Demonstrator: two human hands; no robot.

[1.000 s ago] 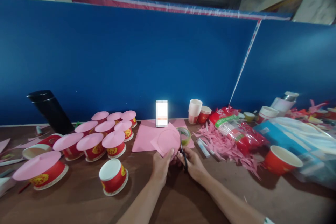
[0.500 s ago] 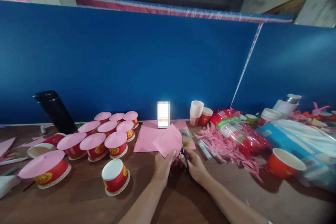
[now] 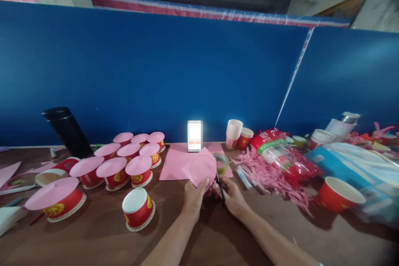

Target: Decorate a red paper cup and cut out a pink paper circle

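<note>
My left hand [image 3: 195, 195] pinches a piece of pink paper [image 3: 201, 168] by its lower edge, thumb on top. A circle is drawn on that paper, and its left side still has straight corners. Black scissors [image 3: 220, 187] are in my right hand [image 3: 231, 195], their blades pointing away from me along the paper's right edge. Behind the held piece lie larger pink sheets [image 3: 174, 164] and a roll of clear green tape [image 3: 221, 161]. A red paper cup [image 3: 137, 210] with a white top and a scalloped base stands to the left of my hands.
Several red cups with pink paper cones [image 3: 112, 168] stand at left, near a black thermos [image 3: 67, 133]. Right of my hands are pink paper scraps [image 3: 271, 174], a glue stick [image 3: 243, 178], a red plastic bag [image 3: 289, 160] and an orange-red cup [image 3: 338, 195]. A blue partition [image 3: 187, 70] rises behind.
The view has shifted very slightly, so things sit a little further right. Both hands, the pink paper and the scissors keep nearly the same position.
</note>
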